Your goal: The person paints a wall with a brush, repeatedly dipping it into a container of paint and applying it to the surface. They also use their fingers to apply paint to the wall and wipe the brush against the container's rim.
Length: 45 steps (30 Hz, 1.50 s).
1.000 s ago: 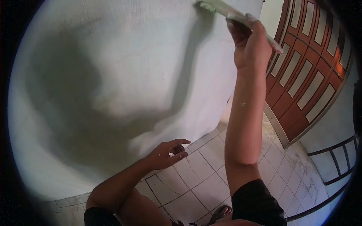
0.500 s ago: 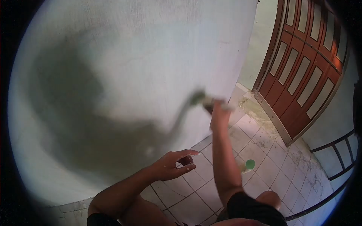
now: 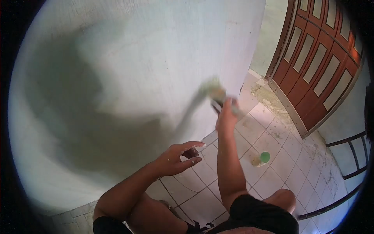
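Note:
My right hand [image 3: 226, 119] is closed round the handle of a paintbrush [image 3: 216, 93], which is smeared by motion. Its pale greenish bristle end is at the white wall [image 3: 163, 58], near the wall's right-hand edge. Lower and to the left, my left hand [image 3: 175, 159] hovers in front of the wall's foot, thumb and fingers curved apart, with nothing visible between them. White specks dot its skin and fingertips. A dark shadow of my body and arm falls over the left part of the wall.
A small container with a green top [image 3: 264, 157] stands on the tiled floor [image 3: 198, 206], right of my right forearm. Beyond is a reddish-brown panelled door [image 3: 307, 78], with yellowish residue [image 3: 269, 95] at its foot. A dark metal frame [image 3: 350, 156] curves along the right side.
The brush end has moved slightly up and right along the wall. My left hand keeps its curved pose. The view has shifted a little, so the door and container appear farther right.

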Tool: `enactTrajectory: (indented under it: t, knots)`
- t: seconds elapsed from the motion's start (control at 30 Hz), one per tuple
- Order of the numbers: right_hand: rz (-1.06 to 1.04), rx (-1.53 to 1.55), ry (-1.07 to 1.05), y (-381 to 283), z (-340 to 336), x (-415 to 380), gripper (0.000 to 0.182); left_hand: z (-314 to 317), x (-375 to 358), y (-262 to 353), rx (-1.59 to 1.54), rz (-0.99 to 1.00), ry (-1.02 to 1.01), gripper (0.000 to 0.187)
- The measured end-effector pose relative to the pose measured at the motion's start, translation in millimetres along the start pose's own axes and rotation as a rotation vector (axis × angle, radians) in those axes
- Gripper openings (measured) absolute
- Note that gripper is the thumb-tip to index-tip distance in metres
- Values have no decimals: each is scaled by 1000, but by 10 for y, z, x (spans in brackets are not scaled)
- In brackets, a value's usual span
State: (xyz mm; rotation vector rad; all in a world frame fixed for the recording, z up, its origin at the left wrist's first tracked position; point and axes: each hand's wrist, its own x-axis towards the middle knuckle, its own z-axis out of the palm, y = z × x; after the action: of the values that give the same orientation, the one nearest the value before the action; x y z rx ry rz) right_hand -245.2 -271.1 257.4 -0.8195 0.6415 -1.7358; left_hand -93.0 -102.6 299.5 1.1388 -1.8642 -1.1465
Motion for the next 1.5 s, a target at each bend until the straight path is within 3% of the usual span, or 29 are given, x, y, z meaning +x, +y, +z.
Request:
enactTrajectory:
  t: [0.03, 0.1, 0.13, 0.2, 0.27, 0.33, 0.37, 0.4, 0.47, 0.57, 0.67, 0.73, 0.77, 0.83, 0.9, 0.93, 0.97, 1.0, 1.07, 1.1, 1.17, 1.27, 1.33, 1.37, 1.4, 1.47, 1.5]
  knots:
    - [53, -62, 130, 232, -195, -188, 25, 16, -4, -4, -7, 13, 5, 40]
    - [242, -298, 126, 445, -546, -382, 27, 27, -15, 0, -12, 25, 5, 40]
    - [238, -297, 123, 460, -570, -329, 27, 28, 0, 4, -10, 34, 3, 40]
    - [8, -587, 78, 448, -522, -188, 22, 47, 3, 23, -15, 27, 1, 40]
    - [-127, -671, 42, -96, 15, 147, 32, 48, 21, 95, 13, 11, -23, 38]
    - [-293, -518, 221, -580, 547, 552, 41, 27, 23, 124, 20, -6, -13, 38]
    - [-194, -272, 119, -1044, 823, 518, 37, 12, 42, 122, 32, 7, 5, 38]
    - [-351, -94, -36, -1087, 807, 907, 34, 3, 65, 79, 19, -14, -3, 38]
    - [-425, 210, -212, -1529, 1096, 759, 30, -3, 70, -8, 45, -25, 26, 38]
    - [-339, 252, -154, -1384, 1077, 766, 24, 19, 71, -91, 43, -69, 40, 39]
    - [-48, 267, -83, -621, 382, 531, 30, 38, 61, -108, 70, -76, 81, 39]
    - [152, 41, 54, -236, -121, 190, 36, 26, 44, -117, 44, -74, 59, 40]
    - [224, -59, 15, -73, -392, 50, 41, 24, 28, -93, 58, -69, 51, 41]
    - [141, -205, -13, -24, -607, -29, 44, 36, 31, -86, 66, -59, 47, 41]
    - [-425, -512, -127, -206, -508, 260, 40, 66, 52, -55, 47, -79, -3, 40]
    - [-834, -784, -138, -425, -346, 511, 37, 56, 77, -31, 48, -90, -6, 40]
    - [-1025, -793, -159, -753, -59, 635, 35, 55, 96, -20, 56, -73, -23, 39]
    - [-1114, -798, -209, -1034, 179, 770, 36, 51, 116, -11, 64, -52, -38, 39]
    - [-1520, -858, -373, -1416, 528, 1176, 30, 38, 125, -42, 62, -27, -49, 39]
    - [-1527, -856, -380, -1483, 557, 1255, 30, 29, 128, -61, 62, 6, -55, 39]
    - [-1647, -1055, -815, -1615, 580, 1368, 34, 15, 115, -85, 72, 23, -43, 38]
    - [-1192, -1499, -1150, -1102, -23, 1194, 48, -34, 57, -3, 107, 43, -24, 38]
    - [-791, -1517, -1498, -913, -346, 813, 58, -35, 66, 33, 125, 84, -7, 38]
    - [-1054, -1408, -1519, -660, -586, 806, 62, -33, 52, 11, 95, 51, -21, 38]
    - [-1030, -1338, -1513, -556, -639, 712, 40, -22, 42, -13, 69, 6, -38, 38]
    - [-966, -1455, -1613, -668, -459, 666, 38, 13, 29, -19, 50, 15, -44, 39]
    - [-552, -1609, -1591, -843, -210, 715, 37, 35, 18, -16, 55, 64, -42, 38]
